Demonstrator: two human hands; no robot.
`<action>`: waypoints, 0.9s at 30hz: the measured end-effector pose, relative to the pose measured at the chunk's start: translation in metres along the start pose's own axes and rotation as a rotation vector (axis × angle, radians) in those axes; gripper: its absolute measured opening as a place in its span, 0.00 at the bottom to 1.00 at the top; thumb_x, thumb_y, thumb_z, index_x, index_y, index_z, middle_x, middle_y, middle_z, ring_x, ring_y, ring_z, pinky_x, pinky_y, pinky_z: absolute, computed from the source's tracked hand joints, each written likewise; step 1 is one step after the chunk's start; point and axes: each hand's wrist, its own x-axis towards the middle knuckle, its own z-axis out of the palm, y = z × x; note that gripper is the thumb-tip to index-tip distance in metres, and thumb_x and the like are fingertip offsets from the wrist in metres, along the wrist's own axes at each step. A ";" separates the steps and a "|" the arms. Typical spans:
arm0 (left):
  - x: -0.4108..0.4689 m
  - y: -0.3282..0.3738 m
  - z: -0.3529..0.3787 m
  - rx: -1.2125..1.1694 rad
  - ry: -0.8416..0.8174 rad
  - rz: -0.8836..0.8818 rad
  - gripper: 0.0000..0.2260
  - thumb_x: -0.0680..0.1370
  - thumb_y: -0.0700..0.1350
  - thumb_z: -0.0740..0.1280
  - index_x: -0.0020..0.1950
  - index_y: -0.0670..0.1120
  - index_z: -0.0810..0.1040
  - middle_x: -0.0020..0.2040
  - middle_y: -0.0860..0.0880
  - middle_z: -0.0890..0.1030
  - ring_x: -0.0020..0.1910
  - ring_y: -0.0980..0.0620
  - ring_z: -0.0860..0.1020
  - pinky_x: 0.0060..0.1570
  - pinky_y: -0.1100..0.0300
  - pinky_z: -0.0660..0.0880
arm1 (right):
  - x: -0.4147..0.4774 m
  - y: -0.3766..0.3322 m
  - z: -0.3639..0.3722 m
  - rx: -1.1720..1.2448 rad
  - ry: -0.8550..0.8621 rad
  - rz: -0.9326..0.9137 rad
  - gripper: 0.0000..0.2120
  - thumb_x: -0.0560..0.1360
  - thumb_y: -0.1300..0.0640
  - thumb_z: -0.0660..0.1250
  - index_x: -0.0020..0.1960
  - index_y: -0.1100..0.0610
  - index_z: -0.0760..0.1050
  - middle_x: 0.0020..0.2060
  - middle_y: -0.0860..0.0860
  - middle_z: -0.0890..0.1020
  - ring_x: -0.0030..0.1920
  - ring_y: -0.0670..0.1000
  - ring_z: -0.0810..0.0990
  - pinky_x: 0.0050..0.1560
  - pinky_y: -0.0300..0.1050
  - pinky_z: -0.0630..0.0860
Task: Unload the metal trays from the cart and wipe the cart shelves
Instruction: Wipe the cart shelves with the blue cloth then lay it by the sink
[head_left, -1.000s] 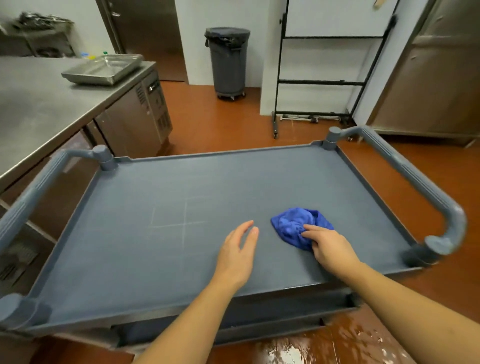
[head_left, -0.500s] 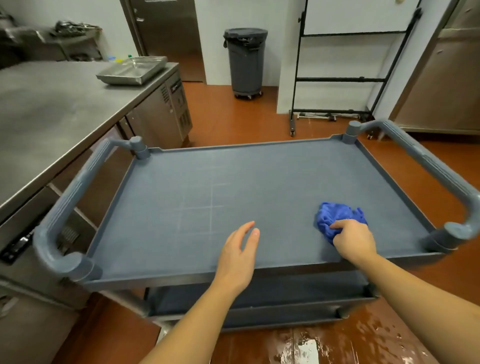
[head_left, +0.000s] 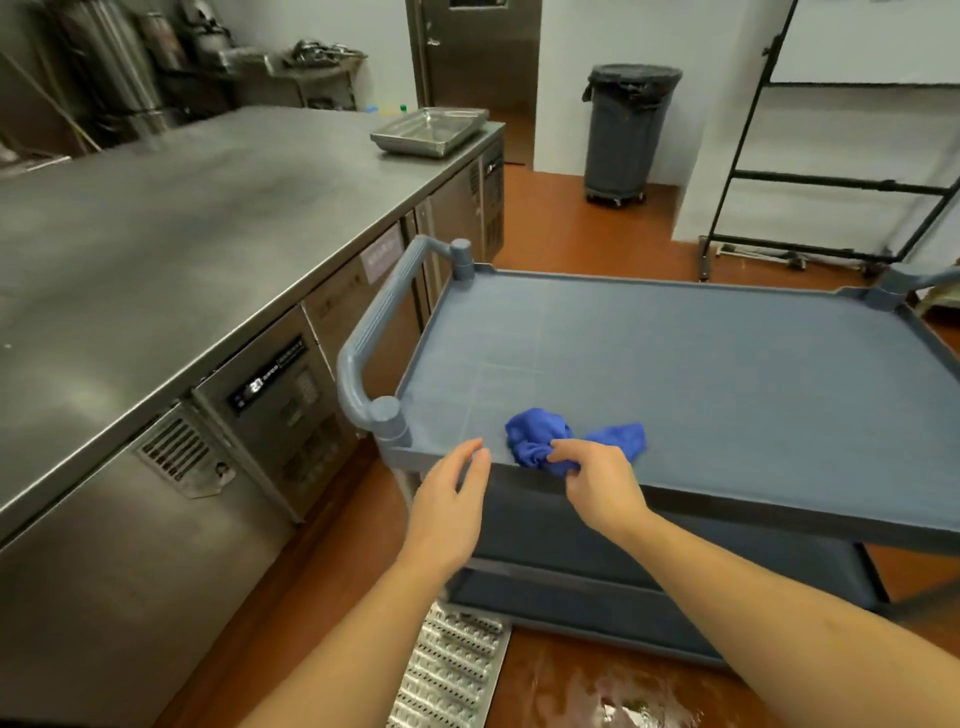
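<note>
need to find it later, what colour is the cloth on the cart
Bright blue cloth, clearest in the head view.

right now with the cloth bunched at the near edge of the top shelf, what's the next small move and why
Probably lift the blue cloth and carry it down to the lower shelf. The right hand pinches it at the near rim of the top shelf, the left hand hovers open beside it, and the metal tray already sits on the counter.

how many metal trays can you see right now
1: a metal tray on the counter's far corner, left of the cart. Others may be nested in it or hidden on the cart's lower shelves.
</note>
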 end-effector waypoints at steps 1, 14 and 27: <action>-0.005 -0.004 -0.007 -0.003 0.011 -0.008 0.18 0.81 0.54 0.58 0.69 0.52 0.72 0.67 0.55 0.73 0.61 0.62 0.69 0.59 0.67 0.62 | -0.003 -0.007 0.001 0.020 0.025 -0.001 0.16 0.75 0.71 0.60 0.54 0.57 0.82 0.48 0.57 0.83 0.49 0.61 0.80 0.50 0.53 0.76; -0.032 -0.014 -0.072 -0.037 0.089 0.020 0.17 0.81 0.54 0.59 0.67 0.53 0.74 0.65 0.55 0.75 0.64 0.57 0.71 0.63 0.62 0.65 | -0.013 -0.117 0.000 0.220 0.111 0.016 0.15 0.75 0.68 0.60 0.54 0.58 0.82 0.53 0.54 0.83 0.53 0.52 0.79 0.49 0.31 0.67; 0.008 0.005 -0.085 -0.156 0.181 0.039 0.18 0.81 0.55 0.57 0.70 0.56 0.71 0.66 0.58 0.73 0.62 0.64 0.69 0.57 0.68 0.63 | 0.062 -0.148 0.010 0.253 0.104 -0.045 0.16 0.78 0.64 0.60 0.63 0.56 0.76 0.57 0.54 0.80 0.51 0.52 0.77 0.56 0.42 0.73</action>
